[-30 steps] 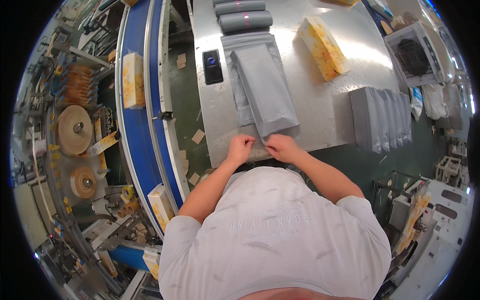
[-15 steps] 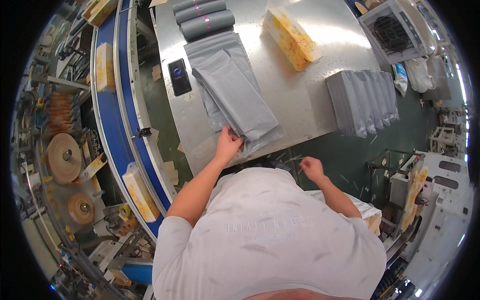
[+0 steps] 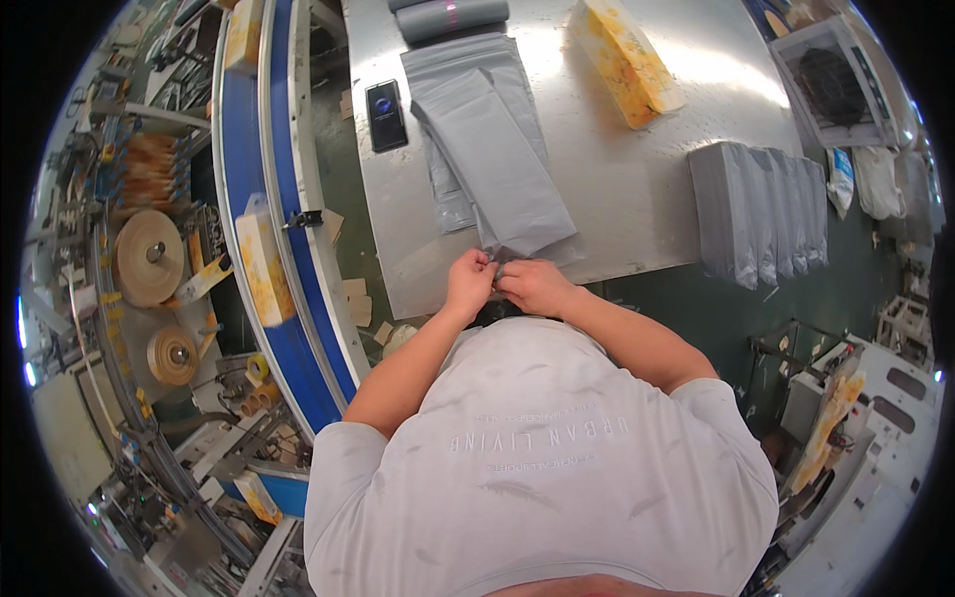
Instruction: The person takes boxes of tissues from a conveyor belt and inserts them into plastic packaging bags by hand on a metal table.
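A grey plastic bag [image 3: 509, 164] lies slantwise on top of other flat grey bags [image 3: 463, 60] on the metal table [image 3: 637, 224]. At the table's near edge, my left hand [image 3: 472, 283] is closed in a pinch on the near end of the upper bag. Close beside it, my right hand [image 3: 535, 287] pinches the same end, fingertips almost meeting the left ones. The fingers partly hide the gripped edge of the bag. A dark phone [image 3: 386, 116] lies left of the bags.
Grey rolls [image 3: 455, 20] sit at the table's far side. A yellow-and-white package [image 3: 632, 68] lies right of the bags. Several filled grey packages [image 3: 761, 211] stand at the right edge. Along the left, a blue conveyor [image 3: 257, 154] carries yellow-and-white packages.
My right hand has come in from the right to join the left at the bag's near end. The view has shifted, and packages on the conveyor have moved toward its far end.
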`<state>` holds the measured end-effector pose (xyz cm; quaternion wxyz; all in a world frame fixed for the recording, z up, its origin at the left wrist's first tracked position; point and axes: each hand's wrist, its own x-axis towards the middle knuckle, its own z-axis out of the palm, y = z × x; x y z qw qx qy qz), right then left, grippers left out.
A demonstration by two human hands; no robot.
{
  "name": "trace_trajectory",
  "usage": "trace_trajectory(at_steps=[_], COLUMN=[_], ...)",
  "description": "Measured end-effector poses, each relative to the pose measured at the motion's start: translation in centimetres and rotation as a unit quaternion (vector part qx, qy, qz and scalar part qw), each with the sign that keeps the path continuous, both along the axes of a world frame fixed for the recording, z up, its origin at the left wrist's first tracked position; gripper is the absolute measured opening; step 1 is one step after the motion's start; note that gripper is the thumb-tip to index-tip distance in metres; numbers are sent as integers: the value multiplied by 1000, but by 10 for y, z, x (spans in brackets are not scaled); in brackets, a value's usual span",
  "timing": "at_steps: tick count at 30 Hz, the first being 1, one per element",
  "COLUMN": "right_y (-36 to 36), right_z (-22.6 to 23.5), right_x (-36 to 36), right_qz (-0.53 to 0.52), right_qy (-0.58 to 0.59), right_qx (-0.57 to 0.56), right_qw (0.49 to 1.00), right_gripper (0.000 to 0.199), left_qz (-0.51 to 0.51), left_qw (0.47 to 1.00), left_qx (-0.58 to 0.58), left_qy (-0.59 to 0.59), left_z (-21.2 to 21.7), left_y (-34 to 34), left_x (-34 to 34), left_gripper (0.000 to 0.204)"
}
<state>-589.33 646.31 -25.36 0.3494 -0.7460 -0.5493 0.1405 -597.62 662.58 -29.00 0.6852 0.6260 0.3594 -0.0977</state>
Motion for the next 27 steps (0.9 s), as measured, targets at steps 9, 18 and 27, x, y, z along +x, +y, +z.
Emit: trace_trajectory(at_steps=[9, 18, 27], right_y=[-79, 6, -64], right_z=[-11, 35, -7], right_x=[-7, -8, -33], right_qz=[-82, -80, -114], right_qy=[87, 52, 151], right_qx=[-9, -32, -88], right_qw=[993, 995, 978], right_gripper=[9, 13, 12], left_qz=[22, -5, -24], left_qw=[999, 996, 998], left_qx=[23, -92, -59], left_qy=[-8, 15, 2], left_z=[-1, 17, 10], left_y=[23, 25, 39], left_x=[-5, -8, -9], left_gripper=[11, 14, 12])
